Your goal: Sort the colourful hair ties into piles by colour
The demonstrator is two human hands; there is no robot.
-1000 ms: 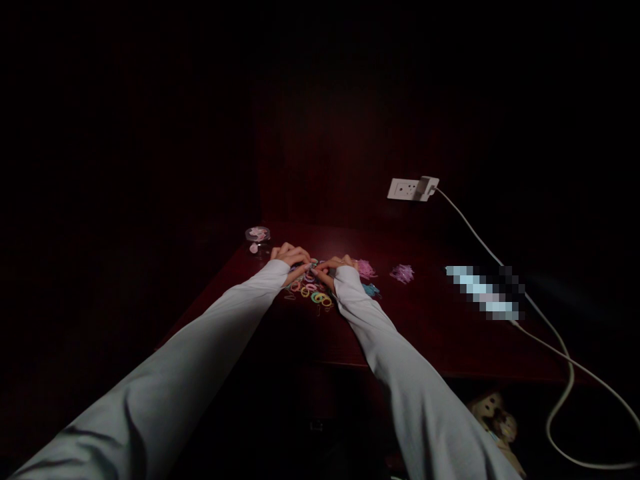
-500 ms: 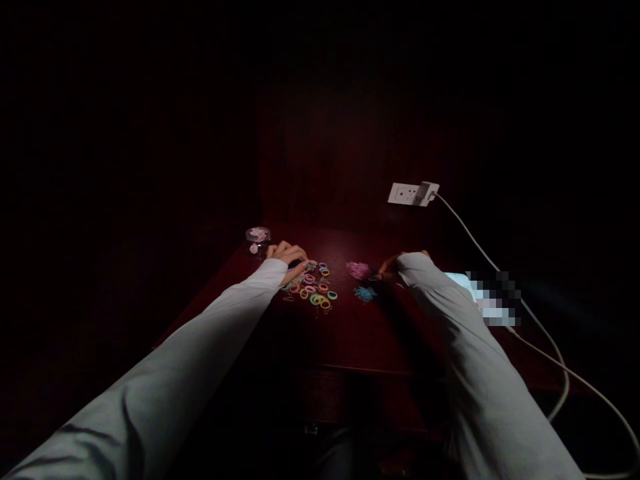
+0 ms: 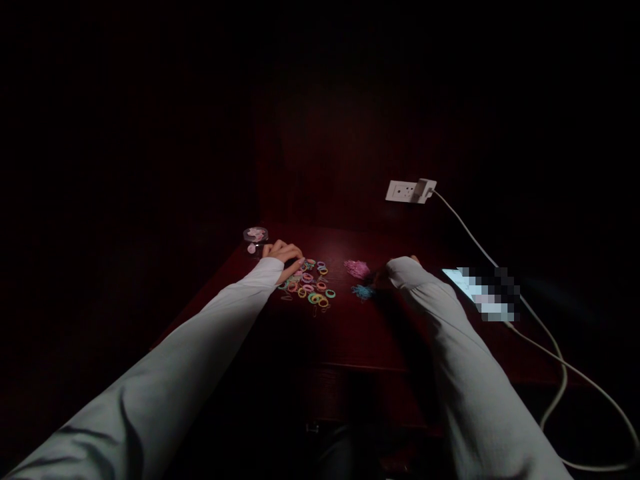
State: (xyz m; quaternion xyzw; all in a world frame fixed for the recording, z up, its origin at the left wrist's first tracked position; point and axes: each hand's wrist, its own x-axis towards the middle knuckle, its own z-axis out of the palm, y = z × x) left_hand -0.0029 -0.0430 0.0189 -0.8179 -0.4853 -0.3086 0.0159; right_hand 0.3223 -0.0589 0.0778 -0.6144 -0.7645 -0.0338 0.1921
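Note:
My left hand (image 3: 283, 255) rests on the far left of the dark red table, fingers curved and apart, thumb and fingertips at the edge of a loose spread of coloured hair ties (image 3: 307, 288). Among them lie several thin clip-like pieces. My right hand (image 3: 383, 272) is in deep shadow beside a pink pile of small pieces (image 3: 357, 269) and a blue pile of small pieces (image 3: 363, 292). The sleeve covers much of that hand, and its fingers are too dark to make out.
A clear round container (image 3: 255, 237) with pink pieces stands at the far left. On the right lies a lit phone (image 3: 463, 281), partly blurred out, with a white cable (image 3: 550, 340) looping to a charger in the wall socket (image 3: 400, 191).
My right arm has shifted a little left, uncovering more of the phone, and the right hand has come closer to the pink and blue piles. My left hand has hardly moved.

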